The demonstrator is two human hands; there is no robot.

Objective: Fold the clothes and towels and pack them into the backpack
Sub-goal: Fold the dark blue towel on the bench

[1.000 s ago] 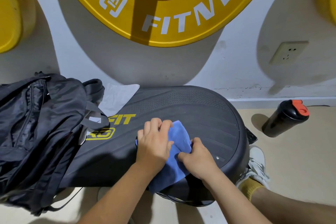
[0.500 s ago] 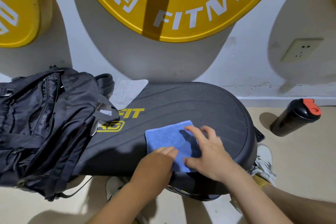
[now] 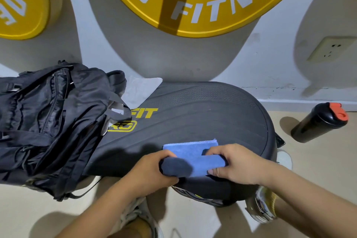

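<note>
Fold step in hand: your left hand (image 3: 152, 172) and right hand (image 3: 239, 162) each curl their fingers round one end of the blue towel (image 3: 193, 151), stretched between them on the black board (image 3: 202, 114); next, probably, flatten it and carry it left, beyond your left fingers, to the backpack (image 3: 48, 118).

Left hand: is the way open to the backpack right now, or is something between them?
Probably yes. Only bare platform lies between the left hand and the backpack on its left. That hand and the right hand both grip the blue towel, though, so it would carry that along.
</note>
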